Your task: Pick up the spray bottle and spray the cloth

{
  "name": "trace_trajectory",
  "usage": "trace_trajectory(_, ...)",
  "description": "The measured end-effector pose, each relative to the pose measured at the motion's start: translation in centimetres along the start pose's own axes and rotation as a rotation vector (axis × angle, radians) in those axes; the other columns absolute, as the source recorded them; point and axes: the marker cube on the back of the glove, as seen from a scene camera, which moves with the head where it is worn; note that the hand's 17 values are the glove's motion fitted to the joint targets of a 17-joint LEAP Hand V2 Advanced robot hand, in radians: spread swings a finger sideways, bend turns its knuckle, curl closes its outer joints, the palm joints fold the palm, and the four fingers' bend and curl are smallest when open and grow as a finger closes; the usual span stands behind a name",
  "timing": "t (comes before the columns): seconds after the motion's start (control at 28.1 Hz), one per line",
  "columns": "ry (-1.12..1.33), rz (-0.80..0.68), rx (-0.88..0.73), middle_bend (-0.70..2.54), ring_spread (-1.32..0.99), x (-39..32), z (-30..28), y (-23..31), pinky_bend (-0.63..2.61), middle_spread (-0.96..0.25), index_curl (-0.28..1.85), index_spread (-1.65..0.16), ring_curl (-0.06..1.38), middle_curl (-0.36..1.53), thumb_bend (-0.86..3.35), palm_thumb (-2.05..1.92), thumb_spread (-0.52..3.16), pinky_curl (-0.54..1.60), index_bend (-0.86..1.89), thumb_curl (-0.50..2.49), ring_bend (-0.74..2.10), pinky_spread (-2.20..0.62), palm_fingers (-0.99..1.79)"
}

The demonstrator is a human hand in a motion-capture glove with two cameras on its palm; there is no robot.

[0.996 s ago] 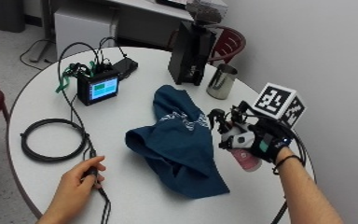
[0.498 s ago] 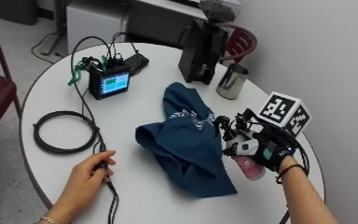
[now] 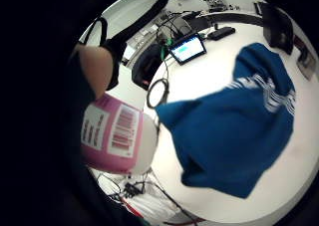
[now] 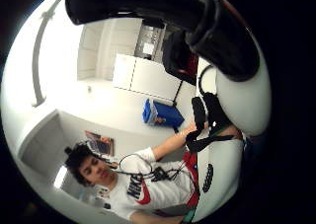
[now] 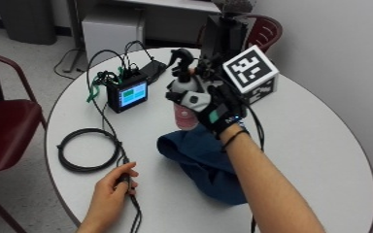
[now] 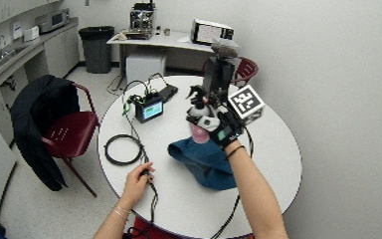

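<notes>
In the outside view my gloved right hand (image 5: 215, 109) grips a spray bottle (image 5: 185, 104), with fingers curled round its body. The bottle has a pink lower part, a white upper part and a black trigger head. It is held upright in the air above the far edge of the crumpled blue cloth (image 5: 206, 162) on the round white table (image 5: 315, 145). The wide outside view shows the same hand (image 6: 221, 130), bottle (image 6: 197, 124) and cloth (image 6: 204, 159). The bottle's pink barcode label (image 3: 117, 136) fills part of the little finger side view, with the cloth (image 3: 239, 131) spread below it.
A small screen device (image 5: 129, 94) with cables stands on the far left of the table. A black cable coil (image 5: 88, 149) lies near the left edge. The bare left hand (image 5: 112, 191) rests on a cable at the front. A tall black box (image 5: 224, 36) stands behind the bottle.
My hand has lifted the bottle from the table beside the cloth up into the air above it. The outside camera has also shifted.
</notes>
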Motion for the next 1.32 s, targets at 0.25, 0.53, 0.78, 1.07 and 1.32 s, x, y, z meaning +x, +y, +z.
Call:
trace_trajectory(0.25,0.040,0.052,-0.056,0.40,-0.12,5.5,7.4,-1.3,0.37,-0.11,0.15,-0.28,0.42,0.49,-0.02,0.97,1.00,0.38,0.08,0.53,0.57,-0.03,0.93)
trace_trajectory(0.53,0.045,0.134,-0.066,0.35,-0.12,10.1,9.7,-0.1,0.35,-0.11,0.18,-0.28,0.40,0.46,-0.02,0.98,0.98,0.38,0.11,0.51,0.52,-0.04,0.91)
trace_trajectory(0.78,0.048,0.138,-0.038,0.33,-0.12,11.4,9.8,0.1,0.32,-0.11,0.19,-0.28,0.40,0.45,-0.02,0.99,0.97,0.38,0.10,0.49,0.50,-0.03,0.93)
trace_trajectory(1.07,0.021,0.126,-0.029,0.34,-0.12,12.2,10.2,0.4,0.32,-0.12,0.18,-0.29,0.40,0.45,-0.02,0.99,0.95,0.38,0.06,0.48,0.52,-0.03,0.89)
trace_trajectory(1.32,-0.017,0.099,-0.039,0.38,-0.10,11.1,10.2,0.3,0.34,-0.12,0.13,-0.32,0.42,0.46,-0.02,0.99,0.95,0.40,0.00,0.46,0.52,0.00,0.68)
